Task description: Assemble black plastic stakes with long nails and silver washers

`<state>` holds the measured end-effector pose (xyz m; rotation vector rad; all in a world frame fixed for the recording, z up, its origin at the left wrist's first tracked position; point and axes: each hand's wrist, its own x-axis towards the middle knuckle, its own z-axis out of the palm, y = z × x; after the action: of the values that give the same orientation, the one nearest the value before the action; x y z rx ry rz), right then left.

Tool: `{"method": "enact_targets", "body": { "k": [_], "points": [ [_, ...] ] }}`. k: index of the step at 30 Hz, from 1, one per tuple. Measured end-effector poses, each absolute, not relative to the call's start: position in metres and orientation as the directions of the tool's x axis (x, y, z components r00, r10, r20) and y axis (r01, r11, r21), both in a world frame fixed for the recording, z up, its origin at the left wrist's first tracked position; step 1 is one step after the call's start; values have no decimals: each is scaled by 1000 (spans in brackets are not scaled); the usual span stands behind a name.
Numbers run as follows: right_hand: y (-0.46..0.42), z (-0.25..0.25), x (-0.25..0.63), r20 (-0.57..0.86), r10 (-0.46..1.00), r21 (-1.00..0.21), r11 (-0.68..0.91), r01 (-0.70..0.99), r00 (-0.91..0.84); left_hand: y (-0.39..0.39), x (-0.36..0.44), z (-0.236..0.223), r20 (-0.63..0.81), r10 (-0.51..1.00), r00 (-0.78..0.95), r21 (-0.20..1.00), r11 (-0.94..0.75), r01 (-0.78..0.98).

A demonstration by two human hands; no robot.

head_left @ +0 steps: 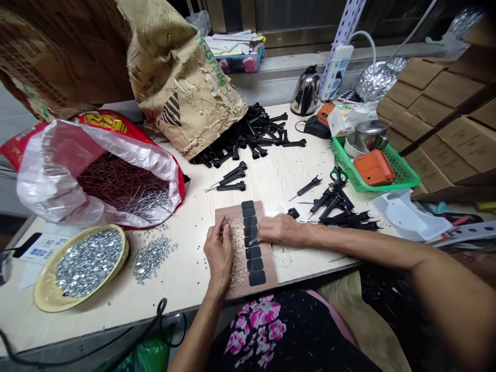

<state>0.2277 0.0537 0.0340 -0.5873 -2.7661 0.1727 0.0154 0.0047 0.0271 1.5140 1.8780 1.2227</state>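
Note:
A reddish-brown board [246, 287] lies at the table's front edge, with many tiny pale specks scattered over it. Down the board runs a column of black rounded-square pads [257, 279]. My left hand [219, 253] rests at the board's left side, fingers curled together; whatever they hold is hidden. From the right, my right hand [282, 231] reaches over the column, its fingertips pinched against the middle pads. What is in that pinch I cannot make out. Just beyond it sits a small black piece [293, 213]. Black-handled parts with metal shafts [329, 201] are piled to the right.
Left are a yellow bowl [41, 294] of small silvery metal pieces, a loose heap of them [151, 258], and a bag [42, 175] of thin metal rods. Black plastic parts [256, 134] spill from a paper sack [182, 88]. A green basket [403, 182], kettle [306, 90] and cartons [457, 144] stand right.

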Motion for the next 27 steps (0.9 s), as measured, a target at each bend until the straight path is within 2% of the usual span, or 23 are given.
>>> {"method": "enact_targets", "body": {
  "k": [2,3,7,10,13,17,20,24,27],
  "points": [
    [59,32,226,258,561,-205,827,523,-786,5,16,27,184,934,-305,826,21,564],
    [60,32,225,254,578,-190,816,546,-776,5,16,27,185,934,-305,822,23,570],
    [48,29,223,285,469,-109,883,457,-836,5,16,26,185,932,-311,828,22,560],
    [39,33,223,301,531,-170,847,503,-792,5,16,25,190,932,-309,833,14,553],
    [41,51,236,254,604,-212,797,566,-755,3,15,28,180,936,-301,823,24,567],
    [56,93,278,111,680,-113,733,671,-724,2,12,32,140,944,-299,819,60,571],
    [75,115,288,116,696,-60,717,695,-709,2,12,31,135,946,-296,834,53,549],
    [115,107,232,211,726,-153,686,711,-655,-1,13,33,136,945,-298,854,41,519],
    [144,79,165,182,734,-203,679,706,-654,-9,5,38,136,943,-305,859,41,510]
  ]
}}
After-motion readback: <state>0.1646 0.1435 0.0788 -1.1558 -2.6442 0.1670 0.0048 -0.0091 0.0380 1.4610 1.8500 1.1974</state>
